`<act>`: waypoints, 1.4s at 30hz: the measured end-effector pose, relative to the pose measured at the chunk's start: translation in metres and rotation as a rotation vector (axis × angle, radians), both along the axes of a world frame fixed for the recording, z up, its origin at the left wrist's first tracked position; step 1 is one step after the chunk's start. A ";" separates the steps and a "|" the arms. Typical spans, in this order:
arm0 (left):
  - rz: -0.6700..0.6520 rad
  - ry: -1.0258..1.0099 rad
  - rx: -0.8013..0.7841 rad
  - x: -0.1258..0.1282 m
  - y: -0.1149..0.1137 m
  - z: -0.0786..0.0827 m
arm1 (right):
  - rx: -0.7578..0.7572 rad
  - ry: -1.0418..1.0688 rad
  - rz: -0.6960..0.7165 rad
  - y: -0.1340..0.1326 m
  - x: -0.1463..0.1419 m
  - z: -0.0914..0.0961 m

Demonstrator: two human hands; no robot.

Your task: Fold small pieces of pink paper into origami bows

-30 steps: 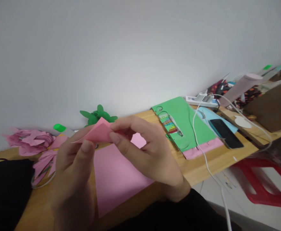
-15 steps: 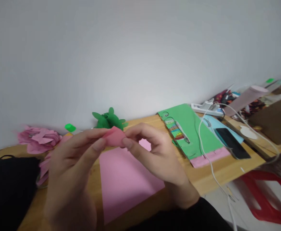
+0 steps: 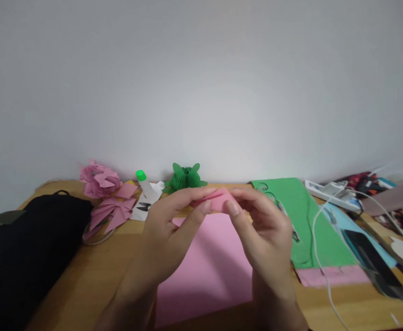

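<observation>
A small folded piece of pink paper (image 3: 218, 202) is held up between my two hands. My left hand (image 3: 173, 234) pinches its left side between thumb and fingers. On the right side, my right hand (image 3: 261, 230) grips it the same way, thumb in front. Below them a larger sheet of pink paper (image 3: 204, 280) lies flat on the wooden table (image 3: 118, 280). Behind the hands stands a green pleated paper figure (image 3: 186, 178) with leaf-like tabs.
Pink folded-paper flowers (image 3: 101, 180) and a green-capped glue stick (image 3: 146, 185) stand back left, beside a black cloth bag (image 3: 46, 239). To the right lie a green sheet (image 3: 311, 220), a phone (image 3: 373, 262), a white cable (image 3: 320, 262) and a power strip (image 3: 335, 195).
The view has swung left, so the table's things appear farther right. Both hands still hold the folded pink paper, which now shows a pointed top edge.
</observation>
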State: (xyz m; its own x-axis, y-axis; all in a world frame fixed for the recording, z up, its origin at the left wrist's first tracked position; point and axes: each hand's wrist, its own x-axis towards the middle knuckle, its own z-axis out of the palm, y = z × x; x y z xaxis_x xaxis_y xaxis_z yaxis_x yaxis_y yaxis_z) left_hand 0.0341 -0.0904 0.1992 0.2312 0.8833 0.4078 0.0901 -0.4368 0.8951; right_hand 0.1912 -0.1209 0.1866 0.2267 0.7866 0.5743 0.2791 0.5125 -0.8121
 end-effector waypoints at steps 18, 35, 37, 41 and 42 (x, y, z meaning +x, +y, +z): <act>-0.084 -0.134 -0.112 0.022 -0.004 -0.003 | -0.045 0.153 -0.047 -0.009 0.000 0.002; -0.159 -0.171 -0.148 0.018 -0.007 -0.003 | -0.009 0.159 -0.004 -0.008 -0.002 0.008; -0.141 -0.166 -0.157 0.017 -0.007 -0.004 | -0.002 0.150 -0.004 -0.008 -0.002 0.009; -0.125 -0.122 -0.168 0.016 -0.007 -0.004 | 0.015 0.115 -0.030 -0.009 -0.001 0.010; -0.125 -0.120 -0.170 0.016 -0.007 -0.003 | 0.017 0.110 -0.038 -0.009 -0.001 0.010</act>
State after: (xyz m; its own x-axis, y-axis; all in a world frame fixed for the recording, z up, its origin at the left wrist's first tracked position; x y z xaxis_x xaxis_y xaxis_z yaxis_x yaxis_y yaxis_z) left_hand 0.0501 -0.0973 0.1957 0.3022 0.9091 0.2869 -0.0665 -0.2801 0.9577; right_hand 0.1903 -0.1300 0.1968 0.3186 0.7668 0.5573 0.2086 0.5168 -0.8303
